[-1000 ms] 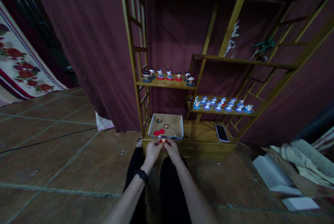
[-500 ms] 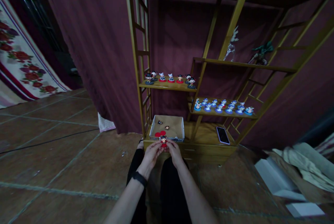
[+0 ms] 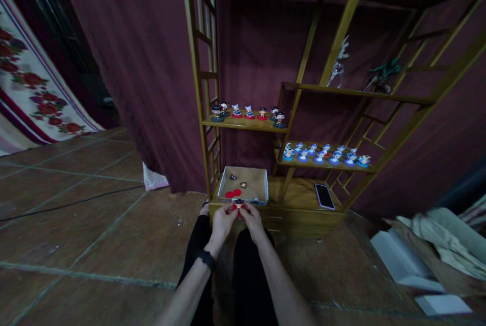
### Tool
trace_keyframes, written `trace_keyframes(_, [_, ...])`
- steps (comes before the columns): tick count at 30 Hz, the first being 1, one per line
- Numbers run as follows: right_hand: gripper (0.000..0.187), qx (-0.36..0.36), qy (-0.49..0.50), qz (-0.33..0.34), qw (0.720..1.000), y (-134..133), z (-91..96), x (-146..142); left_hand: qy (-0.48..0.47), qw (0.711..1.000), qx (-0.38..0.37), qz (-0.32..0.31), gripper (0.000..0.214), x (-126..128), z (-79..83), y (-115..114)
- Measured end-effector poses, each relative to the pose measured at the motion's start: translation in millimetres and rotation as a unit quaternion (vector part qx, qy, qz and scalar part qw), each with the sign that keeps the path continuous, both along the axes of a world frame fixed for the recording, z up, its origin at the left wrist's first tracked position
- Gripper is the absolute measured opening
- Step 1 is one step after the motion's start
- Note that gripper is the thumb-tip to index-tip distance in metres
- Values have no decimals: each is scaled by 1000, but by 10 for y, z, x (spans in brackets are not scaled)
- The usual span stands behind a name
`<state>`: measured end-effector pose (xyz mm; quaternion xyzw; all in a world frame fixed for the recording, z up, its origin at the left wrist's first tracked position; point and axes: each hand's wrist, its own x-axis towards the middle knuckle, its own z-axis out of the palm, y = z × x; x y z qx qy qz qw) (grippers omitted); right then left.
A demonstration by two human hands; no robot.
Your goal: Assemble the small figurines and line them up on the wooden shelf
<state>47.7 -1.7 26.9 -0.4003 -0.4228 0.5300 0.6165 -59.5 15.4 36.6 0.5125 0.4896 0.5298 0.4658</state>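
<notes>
A small figurine (image 3: 238, 204) with dark hair and red on it is pinched between my two hands, just in front of the box. My left hand (image 3: 223, 221) grips it from the left, and my right hand (image 3: 252, 218) from the right. Fingers cover most of its lower part. Just beyond, the open cardboard box (image 3: 258, 180) holds a small figurine (image 3: 243, 185), a darker one (image 3: 233, 177) at its far left, and red discs (image 3: 233, 194) near its front wall.
The wooden shelf unit (image 3: 243, 123) carries figurines on round bases, with more on a lower right shelf (image 3: 311, 164). A phone (image 3: 324, 197) lies right of the box. Clear and green ornaments stand higher up. A white box (image 3: 408, 260) rests on the floor at right.
My fingers have closed further around the figurine, and less of its body and red base shows. My left wrist has shifted slightly to the right.
</notes>
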Motion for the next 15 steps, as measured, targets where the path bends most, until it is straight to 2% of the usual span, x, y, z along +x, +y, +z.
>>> trace_keyframes(3, [30, -6, 11, 0, 1000, -6, 10, 0, 97, 994, 43, 32, 30, 3, 26, -27])
trace_keyframes(6, [34, -7, 30, -8, 1000, -23, 29, 13, 119, 989, 83, 32, 33, 12, 85, -84])
trace_keyframes(11, [41, 51, 55, -10, 997, -63, 61, 46, 27, 996, 90, 14, 35, 31, 146, -158])
trace_keyframes(15, [44, 46, 60, -10, 997, -49, 35, 49, -54, 996, 71, -13, 33, 23, 150, -170])
